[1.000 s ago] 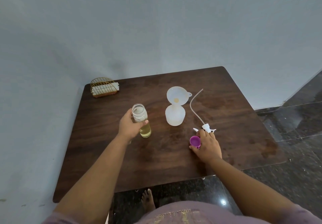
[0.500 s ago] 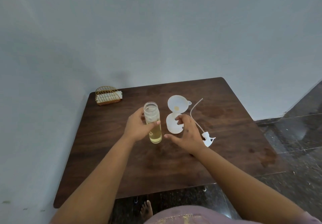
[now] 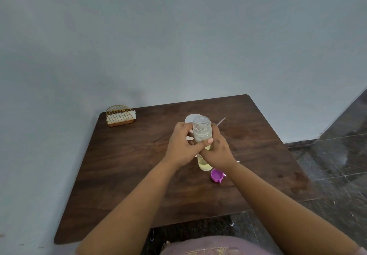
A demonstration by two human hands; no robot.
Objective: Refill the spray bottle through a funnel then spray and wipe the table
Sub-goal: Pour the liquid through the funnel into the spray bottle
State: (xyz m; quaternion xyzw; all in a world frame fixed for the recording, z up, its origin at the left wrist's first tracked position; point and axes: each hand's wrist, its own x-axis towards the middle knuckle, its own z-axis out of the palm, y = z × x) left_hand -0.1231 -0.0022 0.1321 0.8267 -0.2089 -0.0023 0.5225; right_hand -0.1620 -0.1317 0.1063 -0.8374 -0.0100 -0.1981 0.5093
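A clear open bottle (image 3: pixel 202 130) with yellowish liquid in its lower part is lifted above the dark wooden table (image 3: pixel 139 175). My left hand (image 3: pixel 181 145) grips it from the left, thumb across its front. My right hand (image 3: pixel 217 148) wraps it from the right, lower down. Behind the bottle only the rim of the white funnel (image 3: pixel 189 118) shows; the spray bottle under it is hidden. The purple cap (image 3: pixel 217 175) lies on the table near my right wrist. The sprayer's thin white tube (image 3: pixel 221 121) pokes out behind my right hand.
A gold wire holder with white napkins (image 3: pixel 120 115) stands at the table's far left corner against the grey wall. Dark stone floor lies to the right of the table and under its near edge.
My left hand carried the bottle right and up toward the funnel. My right hand left the purple cap, reached past the funnel, and now holds the bottle too.
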